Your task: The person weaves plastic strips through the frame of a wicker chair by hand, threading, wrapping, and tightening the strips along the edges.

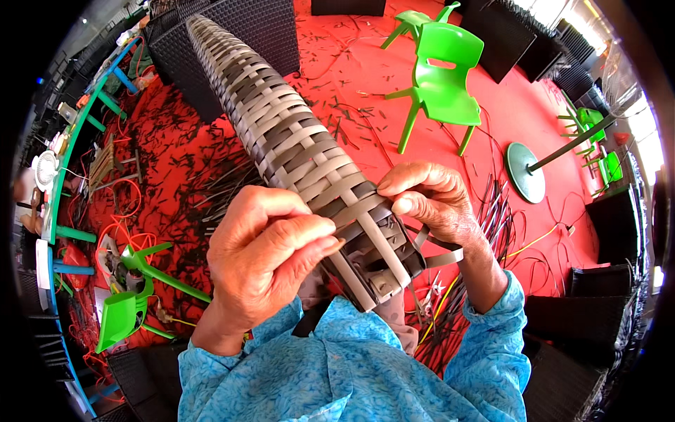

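While the long grey-brown woven piece [302, 151] of plastic-looking bands lies from centre toward eleven o'clock, I observe the right hand [439, 200] pinching a flat grey-brown strip [362, 209]; the left hand [260, 253] is narrow, its hold unclear. Uneven pull could leave that strip slack.

From here I count two bare hands, one left [264, 264] and one right [436, 200], over one long woven piece [281, 130]. Five green chairs I can make out: one large [450, 105], one behind it [413, 20], one at the left [116, 323], two small ones far right [589, 118] [610, 167]. One round base [520, 179], one pole [576, 144], one white fan [46, 169]. Loose strips [492, 218]: too many to count.
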The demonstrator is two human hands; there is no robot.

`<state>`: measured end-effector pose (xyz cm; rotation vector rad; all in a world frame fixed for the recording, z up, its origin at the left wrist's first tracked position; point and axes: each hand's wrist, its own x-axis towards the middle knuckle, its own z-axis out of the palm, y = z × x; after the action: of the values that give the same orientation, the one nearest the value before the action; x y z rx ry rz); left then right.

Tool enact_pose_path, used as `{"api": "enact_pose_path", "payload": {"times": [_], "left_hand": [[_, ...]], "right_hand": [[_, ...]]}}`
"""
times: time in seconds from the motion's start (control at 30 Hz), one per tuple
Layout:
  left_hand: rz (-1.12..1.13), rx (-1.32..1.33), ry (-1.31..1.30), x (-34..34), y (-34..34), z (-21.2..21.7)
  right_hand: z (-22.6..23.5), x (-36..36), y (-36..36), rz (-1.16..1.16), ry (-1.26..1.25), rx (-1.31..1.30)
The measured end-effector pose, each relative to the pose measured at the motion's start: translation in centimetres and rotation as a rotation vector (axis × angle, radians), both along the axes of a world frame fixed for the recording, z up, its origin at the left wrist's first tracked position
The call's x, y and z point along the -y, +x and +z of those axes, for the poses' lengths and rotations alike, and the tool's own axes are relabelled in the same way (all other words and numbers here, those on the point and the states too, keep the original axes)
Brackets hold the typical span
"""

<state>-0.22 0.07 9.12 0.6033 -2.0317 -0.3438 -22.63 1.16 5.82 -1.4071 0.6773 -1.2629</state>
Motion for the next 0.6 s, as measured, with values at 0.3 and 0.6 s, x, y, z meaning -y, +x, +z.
{"api": "enact_pose_path", "payload": {"times": [0.3, 0.6], "left_hand": [[-0.007, 0.087, 0.029, -0.42, -0.43, 0.29], [0.005, 0.035, 0.072, -0.66, -0.49, 0.60]], "right_hand": [[0.57, 0.48, -0.28, 0.042, -0.032, -0.057], [0.90, 0.46, 0.09, 0.074, -0.031, -0.070]]}}
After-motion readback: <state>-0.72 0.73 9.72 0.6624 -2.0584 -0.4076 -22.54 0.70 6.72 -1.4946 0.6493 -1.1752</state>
